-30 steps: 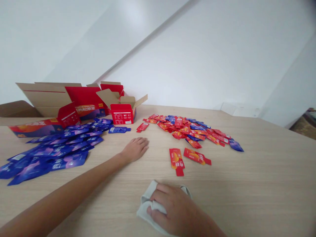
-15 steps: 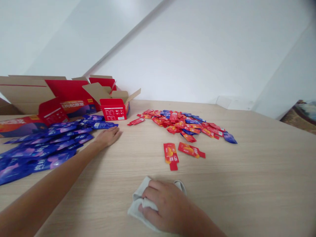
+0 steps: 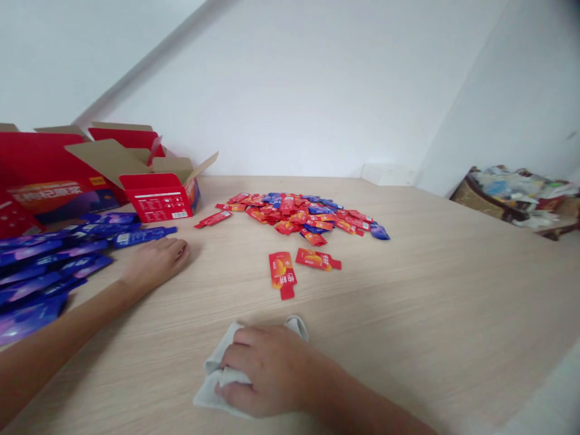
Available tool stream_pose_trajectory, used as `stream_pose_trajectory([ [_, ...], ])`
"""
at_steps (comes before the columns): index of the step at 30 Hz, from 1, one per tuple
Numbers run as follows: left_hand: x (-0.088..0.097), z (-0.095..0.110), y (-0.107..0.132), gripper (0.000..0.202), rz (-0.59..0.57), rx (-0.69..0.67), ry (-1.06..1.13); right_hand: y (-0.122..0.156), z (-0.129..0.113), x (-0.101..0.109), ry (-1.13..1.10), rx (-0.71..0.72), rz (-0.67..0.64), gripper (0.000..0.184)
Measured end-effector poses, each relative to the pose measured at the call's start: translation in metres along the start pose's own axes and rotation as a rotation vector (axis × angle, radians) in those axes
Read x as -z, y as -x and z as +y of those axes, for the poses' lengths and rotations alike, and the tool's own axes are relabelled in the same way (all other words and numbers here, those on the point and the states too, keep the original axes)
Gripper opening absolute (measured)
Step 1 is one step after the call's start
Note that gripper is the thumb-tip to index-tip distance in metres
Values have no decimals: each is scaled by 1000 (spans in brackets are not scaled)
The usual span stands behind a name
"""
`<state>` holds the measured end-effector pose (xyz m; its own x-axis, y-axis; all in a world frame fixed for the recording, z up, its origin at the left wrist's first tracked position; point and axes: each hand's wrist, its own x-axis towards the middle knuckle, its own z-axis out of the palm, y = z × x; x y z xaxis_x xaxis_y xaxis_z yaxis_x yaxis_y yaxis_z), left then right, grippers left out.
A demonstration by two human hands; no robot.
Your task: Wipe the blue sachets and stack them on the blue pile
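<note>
My right hand (image 3: 267,368) is closed on a pale grey cloth (image 3: 211,389), pressed against the wooden table (image 3: 385,338). Some of the cloth sticks out past the fingers and behind the hand. Resting on the table at the left, my left hand (image 3: 158,261) has its fingers curled in and nothing visible in them. It lies beside a spread of blue-purple sachets (image 3: 58,260); the closest blue sachet (image 3: 144,236) is just behind the knuckles. Two red-orange sachets, one upright (image 3: 281,273) and one sideways (image 3: 317,259), lie beyond my right hand.
A mixed heap of red and blue sachets (image 3: 296,212) lies toward the wall, with a single red sachet (image 3: 212,219) left of it. Open red cardboard boxes (image 3: 156,198) stand at the back left. A white box-like fixture (image 3: 387,174) sits at the table's back edge. A full bin (image 3: 489,196) stands beyond the right edge.
The view has swung to the right, so everything sits further left and the bin shows more. My left hand's fingers have curled in; the right still grips the cloth.
</note>
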<state>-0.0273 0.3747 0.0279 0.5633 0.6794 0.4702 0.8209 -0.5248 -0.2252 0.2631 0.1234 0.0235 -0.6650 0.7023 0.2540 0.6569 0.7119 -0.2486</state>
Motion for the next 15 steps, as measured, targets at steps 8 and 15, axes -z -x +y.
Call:
stream_pose_trajectory([
  [8, 48, 149, -42, 30, 161, -559, 176, 0, -4, -3, -26, 27, -39, 44],
  [15, 71, 322, -97, 23, 170, -983, 301, 2, 5, 9, -197, 76, -106, 44],
])
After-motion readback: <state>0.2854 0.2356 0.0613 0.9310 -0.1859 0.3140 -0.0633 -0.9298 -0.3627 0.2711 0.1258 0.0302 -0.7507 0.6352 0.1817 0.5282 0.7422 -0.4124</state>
